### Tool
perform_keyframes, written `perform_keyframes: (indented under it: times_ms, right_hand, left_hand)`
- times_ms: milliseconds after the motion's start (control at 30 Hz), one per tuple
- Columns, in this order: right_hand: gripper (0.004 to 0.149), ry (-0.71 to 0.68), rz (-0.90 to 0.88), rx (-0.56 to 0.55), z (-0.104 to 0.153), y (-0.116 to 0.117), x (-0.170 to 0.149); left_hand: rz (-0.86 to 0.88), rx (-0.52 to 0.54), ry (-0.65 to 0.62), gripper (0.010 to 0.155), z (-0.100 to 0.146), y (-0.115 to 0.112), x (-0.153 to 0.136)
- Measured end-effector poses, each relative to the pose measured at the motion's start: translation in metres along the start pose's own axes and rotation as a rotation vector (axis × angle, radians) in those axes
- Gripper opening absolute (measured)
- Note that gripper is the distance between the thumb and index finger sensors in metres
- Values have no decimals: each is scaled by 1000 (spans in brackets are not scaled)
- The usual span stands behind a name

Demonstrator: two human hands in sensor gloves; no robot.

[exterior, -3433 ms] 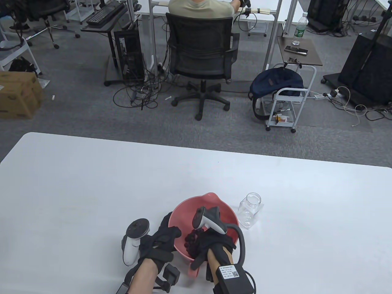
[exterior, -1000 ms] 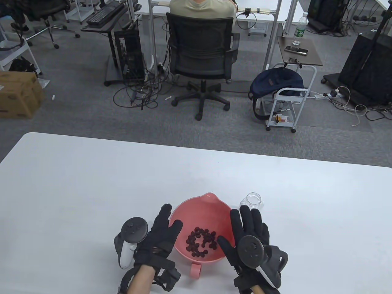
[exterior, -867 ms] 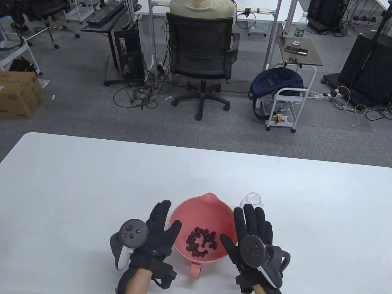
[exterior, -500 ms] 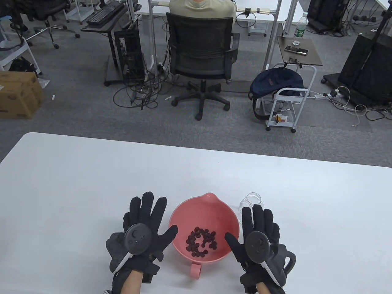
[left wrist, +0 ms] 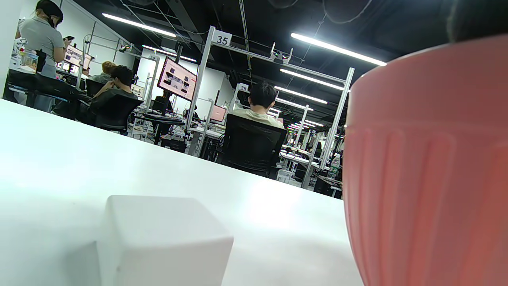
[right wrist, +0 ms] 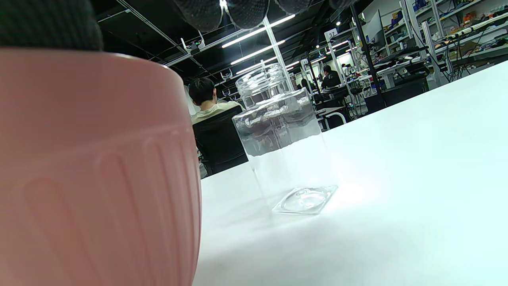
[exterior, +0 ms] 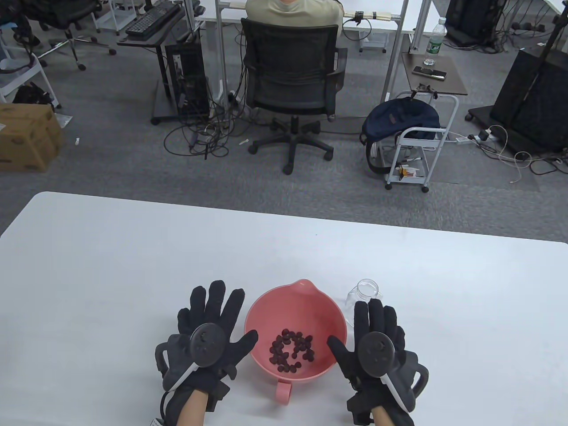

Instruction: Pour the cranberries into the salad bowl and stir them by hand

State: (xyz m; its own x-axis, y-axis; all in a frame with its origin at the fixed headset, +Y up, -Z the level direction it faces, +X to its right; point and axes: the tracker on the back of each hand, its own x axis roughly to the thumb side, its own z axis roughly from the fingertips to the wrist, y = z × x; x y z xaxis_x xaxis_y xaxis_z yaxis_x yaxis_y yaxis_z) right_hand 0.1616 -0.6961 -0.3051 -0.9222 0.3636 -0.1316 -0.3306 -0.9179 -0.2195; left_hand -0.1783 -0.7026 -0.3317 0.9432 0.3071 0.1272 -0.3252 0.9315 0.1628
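A: Containers first. What is in the salad bowl (exterior: 296, 310)?

B: Pink bowl, ribbed outer wall, pour spout on the far rim, handle loop toward the near edge. The cranberries (exterior: 292, 351) lie loose on its floor, a dark cluster on the near half. Bowl stands upright on the white surface (exterior: 133, 266).

A: And the jar (exterior: 365, 291)?

B: Clear plastic, square base, round open mouth, no lid on it. Upright, just beyond and right of the bowl, apart from it. In the right wrist view it looks empty; only room reflections show in its upper part.

A: Hands?

B: Left hand (exterior: 208, 333) palm down on the surface just left of the bowl, fingers straight and spread, gripping nothing; thumb points toward the bowl wall, contact cannot be told. Right hand (exterior: 372, 341) the same on the bowl's right, fingers straight, holding nothing. Its fingertips (exterior: 372, 307) cover the jar's lower part in the table view. Each hand carries a tracker on its back.

A: Surroundings?

B: A white block (left wrist: 166, 238) sits on the surface in the left wrist view, low in frame, left of the bowl wall. Beyond the surface: grey carpet, a seated person (exterior: 290, 11) in a black office chair (exterior: 290, 75), a small white cart (exterior: 419, 142) with a dark backpack (exterior: 395, 117) against it, a cardboard box (exterior: 26, 137) at far left
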Motion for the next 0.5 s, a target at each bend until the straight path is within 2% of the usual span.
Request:
perform_keyframes:
  times_ms: [500]
  right_hand:
    - [89,-17,14,-14,1,3,3]
  left_hand:
    - [8,12,4,87,1,2,1]
